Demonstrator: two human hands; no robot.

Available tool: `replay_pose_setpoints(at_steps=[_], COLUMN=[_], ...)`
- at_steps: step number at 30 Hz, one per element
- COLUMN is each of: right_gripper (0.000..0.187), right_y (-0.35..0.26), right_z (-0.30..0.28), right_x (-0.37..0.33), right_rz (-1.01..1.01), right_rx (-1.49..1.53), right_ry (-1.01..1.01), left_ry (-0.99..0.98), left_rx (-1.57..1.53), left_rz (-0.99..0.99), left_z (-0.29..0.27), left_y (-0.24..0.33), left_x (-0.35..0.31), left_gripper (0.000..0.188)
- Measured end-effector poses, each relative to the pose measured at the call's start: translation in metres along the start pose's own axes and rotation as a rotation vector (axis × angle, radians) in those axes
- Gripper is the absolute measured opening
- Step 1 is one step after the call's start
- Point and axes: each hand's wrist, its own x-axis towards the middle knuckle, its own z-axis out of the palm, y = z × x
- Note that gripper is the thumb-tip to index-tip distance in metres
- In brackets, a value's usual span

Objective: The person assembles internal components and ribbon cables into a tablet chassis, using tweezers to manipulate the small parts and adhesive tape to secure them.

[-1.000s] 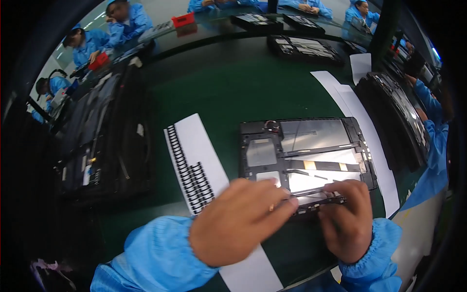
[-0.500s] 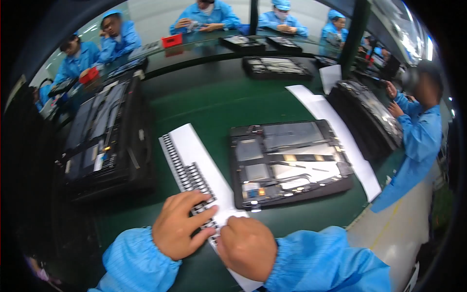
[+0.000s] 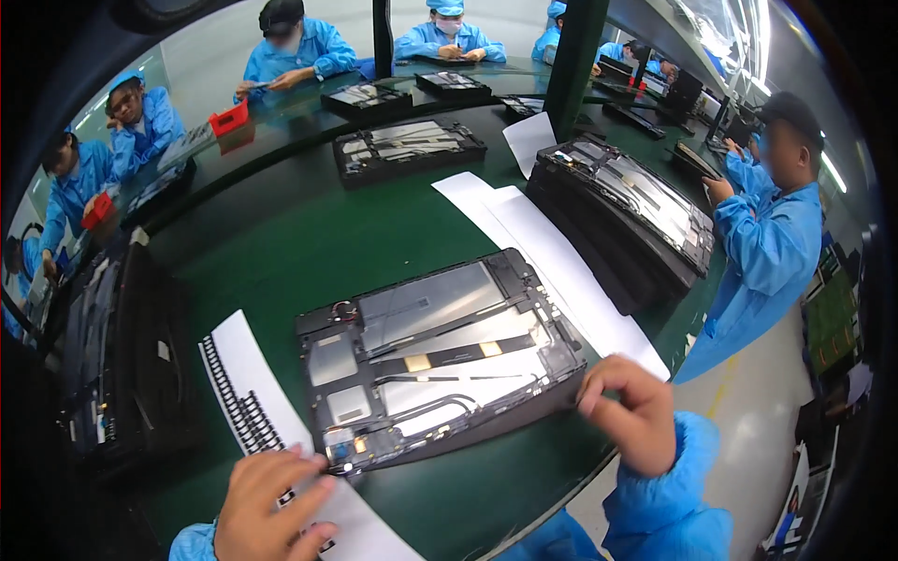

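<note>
An opened flat electronic device (image 3: 440, 346) with a black frame, silvery plates and ribbon cables lies in front of me. To its left is a white sheet (image 3: 245, 360) bearing rows of small black pieces (image 3: 257, 421). My left hand (image 3: 271, 510) rests over the sheet's near part, fingers spread, its fingertips by the device's near left corner. The sheet's middle is partly hidden under that hand. My right hand (image 3: 631, 411) hovers beside the device's near right corner, thumb and forefinger pinched. Whatever that pinch holds, if anything, is too small to make out.
Stacked devices on black foam (image 3: 617, 201) stand at the right, another stack (image 3: 122, 355) at the left. White papers (image 3: 552, 252) lie between. More devices (image 3: 407, 145) sit farther back. A co-worker (image 3: 772, 224) stands at the right; several others sit across the green table (image 3: 271, 243).
My right hand has left the white sheet and moved right to the device's near right corner. My left hand stays over the sheet. The view has swung to the right.
</note>
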Motion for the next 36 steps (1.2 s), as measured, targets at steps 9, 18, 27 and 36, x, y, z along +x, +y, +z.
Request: replay_pose_setpoints(at_steps=[9,18,27,36], right_gripper=[0.004,0.006,0.006,0.007], right_y=[0.027,0.026,0.023,0.027], right_z=[0.000,-0.008,-0.003,-0.005], right_x=[0.040,0.043,0.042,0.044], right_rz=[-0.257,-0.208,-0.218,-0.236], right_rx=[-0.264,-0.272,-0.330,-0.232], right_ry=[-0.212,-0.234,-0.233,-0.241], left_ry=[0.116,0.040,0.048,0.033], left_rx=[-0.078,0.026,0.019,-0.036], left_rz=[0.542,0.543,0.542,0.552], left_z=[0.075,0.070,0.068,0.076], left_y=[0.025,0.029,0.037,0.035], left_x=[0.116,0.120,0.129,0.135], left_gripper=[0.034,0.032,0.032,0.030])
